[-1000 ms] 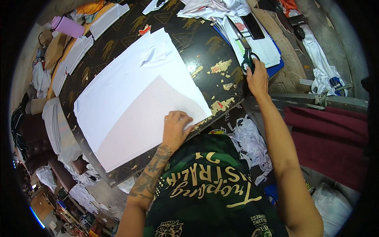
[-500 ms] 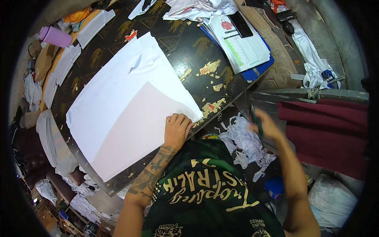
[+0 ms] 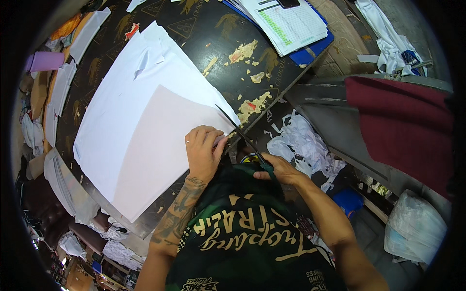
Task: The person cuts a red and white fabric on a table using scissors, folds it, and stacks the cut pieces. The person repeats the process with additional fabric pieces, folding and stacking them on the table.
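Observation:
On the dark tabletop lies a stack of white fabric (image 3: 116, 92), with a pale pinkish pattern piece (image 3: 155, 145) on top, its upper edge curved. My left hand (image 3: 201, 145) is at the near right corner of the stack, thumb and fingers pinching the layered edge. A pair of scissors (image 3: 246, 139) is gripped in my right hand (image 3: 281, 170), which is wrapped round its dark green handles. The dark blades point up and left, the tip over the white fabric beside the pattern piece. How far the blades are parted is hard to see.
Printed sheets (image 3: 286, 29) lie on a blue folder (image 3: 315, 51) at the far right of the table (image 3: 194, 29). White fabric scraps (image 3: 306, 145) are heaped below the table edge. Maroon cloth (image 3: 398, 131) hangs at right; a purple tumbler (image 3: 46, 61) stands far left.
My right hand has swung left with the scissors, bringing the blades from beside the table to the fabric's corner. My left hand has changed from lying on the corner to pinching its edge.

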`<move>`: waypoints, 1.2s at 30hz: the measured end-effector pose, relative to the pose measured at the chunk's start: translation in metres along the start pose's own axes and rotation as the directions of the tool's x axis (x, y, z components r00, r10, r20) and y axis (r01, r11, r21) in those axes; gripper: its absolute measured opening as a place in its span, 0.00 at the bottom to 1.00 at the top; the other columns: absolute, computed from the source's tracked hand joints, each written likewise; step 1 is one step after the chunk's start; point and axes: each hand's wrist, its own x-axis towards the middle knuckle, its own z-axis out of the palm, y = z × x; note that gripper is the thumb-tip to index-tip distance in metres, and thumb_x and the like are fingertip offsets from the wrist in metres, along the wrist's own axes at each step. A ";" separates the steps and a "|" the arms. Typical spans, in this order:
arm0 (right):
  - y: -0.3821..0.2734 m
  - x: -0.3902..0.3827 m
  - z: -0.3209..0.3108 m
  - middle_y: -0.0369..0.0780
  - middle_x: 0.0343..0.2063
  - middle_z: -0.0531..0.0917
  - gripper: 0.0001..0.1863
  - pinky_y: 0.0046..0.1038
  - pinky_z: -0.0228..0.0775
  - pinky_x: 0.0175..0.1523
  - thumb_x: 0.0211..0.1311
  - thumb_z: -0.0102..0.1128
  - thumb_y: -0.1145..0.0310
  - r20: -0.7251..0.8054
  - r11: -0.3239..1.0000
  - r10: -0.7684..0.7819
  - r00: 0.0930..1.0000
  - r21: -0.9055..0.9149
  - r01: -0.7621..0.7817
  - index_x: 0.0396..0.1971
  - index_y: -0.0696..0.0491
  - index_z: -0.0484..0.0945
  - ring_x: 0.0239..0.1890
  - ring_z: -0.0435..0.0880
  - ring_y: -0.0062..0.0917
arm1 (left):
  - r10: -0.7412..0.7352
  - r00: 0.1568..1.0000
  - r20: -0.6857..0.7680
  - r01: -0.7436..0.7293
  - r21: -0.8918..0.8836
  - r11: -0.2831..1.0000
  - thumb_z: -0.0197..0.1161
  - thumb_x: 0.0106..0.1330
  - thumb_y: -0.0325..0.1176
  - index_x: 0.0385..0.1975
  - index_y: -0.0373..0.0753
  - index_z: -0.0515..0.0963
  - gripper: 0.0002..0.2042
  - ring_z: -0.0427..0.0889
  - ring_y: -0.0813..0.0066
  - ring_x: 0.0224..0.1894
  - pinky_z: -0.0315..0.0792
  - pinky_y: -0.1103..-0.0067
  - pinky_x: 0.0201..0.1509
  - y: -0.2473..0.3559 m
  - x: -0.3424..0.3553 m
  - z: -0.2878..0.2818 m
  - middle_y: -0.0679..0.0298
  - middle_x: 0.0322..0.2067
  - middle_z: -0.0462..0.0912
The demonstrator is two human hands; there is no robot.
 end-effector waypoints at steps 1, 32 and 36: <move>0.001 -0.002 0.000 0.45 0.47 0.86 0.40 0.34 0.71 0.61 0.61 0.81 0.46 -0.003 0.999 0.026 1.000 -0.032 -0.026 0.68 0.50 0.77 0.54 0.82 0.33 | -0.020 1.000 -0.010 0.019 -0.034 0.999 0.76 0.63 0.30 0.39 0.40 0.84 0.08 0.79 0.60 0.50 0.67 0.64 0.57 0.000 -0.002 0.000 0.63 0.42 0.82; -0.092 0.039 -0.086 0.42 0.19 0.82 0.41 0.36 0.73 0.36 0.44 0.83 0.28 0.021 0.808 0.145 0.989 -0.580 -0.106 0.19 0.56 0.80 0.26 0.83 0.31 | -0.113 0.989 0.099 0.130 -0.181 0.975 0.70 0.61 0.22 0.43 0.34 0.83 0.11 0.80 0.57 0.60 0.71 0.63 0.64 -0.011 -0.013 0.004 0.59 0.49 0.83; -0.111 0.046 -0.075 0.41 0.21 0.80 0.39 0.36 0.72 0.37 0.52 0.79 0.29 0.018 0.792 0.174 0.985 -0.597 -0.129 0.22 0.55 0.79 0.27 0.79 0.30 | -0.116 0.992 0.050 0.124 -0.242 0.962 0.70 0.62 0.21 0.43 0.34 0.83 0.11 0.81 0.55 0.60 0.71 0.63 0.65 -0.013 -0.013 0.002 0.58 0.49 0.84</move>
